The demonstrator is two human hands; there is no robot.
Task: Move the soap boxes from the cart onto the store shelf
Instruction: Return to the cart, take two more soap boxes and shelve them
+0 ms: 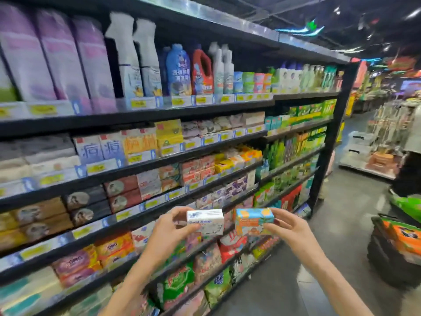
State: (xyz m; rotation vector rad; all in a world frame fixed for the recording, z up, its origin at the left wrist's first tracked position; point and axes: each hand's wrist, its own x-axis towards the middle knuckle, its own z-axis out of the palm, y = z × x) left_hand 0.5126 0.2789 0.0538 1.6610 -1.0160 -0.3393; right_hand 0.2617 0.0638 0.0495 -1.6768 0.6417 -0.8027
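The left hand point(169, 226) has its grip closed round a white soap box point(205, 221), long axis level, held out in front of the store shelf point(145, 215). Just right of it, the right hand point(288, 226) pinches an orange-and-blue soap box point(254, 221) the same way. Both are equally near the shelf, lying ahead and leftward. The cart point(396, 245), further right, holds packaged goods.

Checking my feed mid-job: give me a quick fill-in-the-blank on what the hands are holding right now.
1. The left hand holds a ____ soap box with blue print.
2. The right hand holds an orange and ____ soap box.
3. Both boxes are held up in front of the store ____, not yet placed.

Missing words: white; blue; shelf
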